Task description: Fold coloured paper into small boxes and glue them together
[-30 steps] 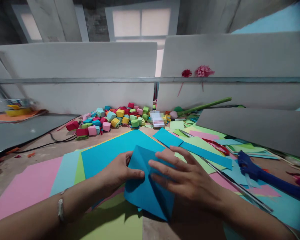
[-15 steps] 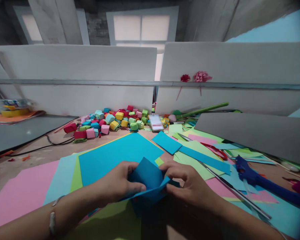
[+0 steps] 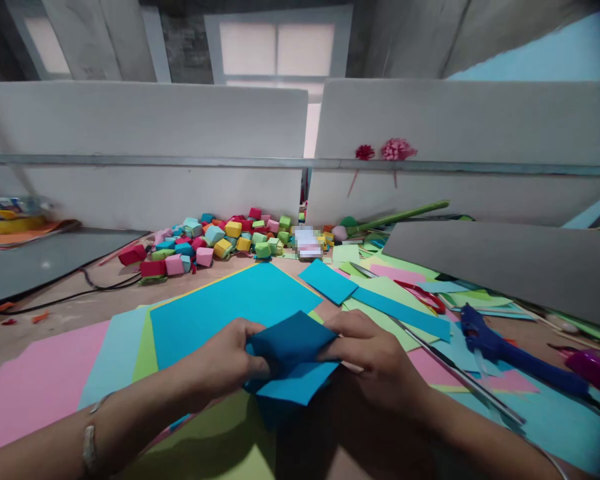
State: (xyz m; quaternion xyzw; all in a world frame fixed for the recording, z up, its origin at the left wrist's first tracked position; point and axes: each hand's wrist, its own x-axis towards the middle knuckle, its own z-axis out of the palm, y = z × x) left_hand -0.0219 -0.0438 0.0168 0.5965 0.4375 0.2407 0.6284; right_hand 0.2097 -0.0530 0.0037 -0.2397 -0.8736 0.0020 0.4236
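Between my hands is a folded piece of blue paper (image 3: 293,343), creased into flaps, with one flap standing up at the back and another spread toward me. My left hand (image 3: 240,353) pinches its left side, thumb on the near face. On the right edge, my right hand (image 3: 363,350) grips the paper with thumb and fingers. Beyond it lies a large blue sheet (image 3: 230,300) on top of yellow and green ones. A blue square (image 3: 329,281) and a blue strip (image 3: 405,312) rest to the right, over pale green paper.
Small coloured paper cubes (image 3: 215,237) are heaped at the back. At right lie scissors with red handles (image 3: 423,297), a blue glue gun (image 3: 520,357) and a metal rod (image 3: 470,383). Pink sheets (image 3: 45,367) spread at left. White panels (image 3: 145,127) stand behind.
The near flap of the blue paper has opened out flatter toward me. My right fingers have shifted onto its right edge, and the whole view has moved slightly.
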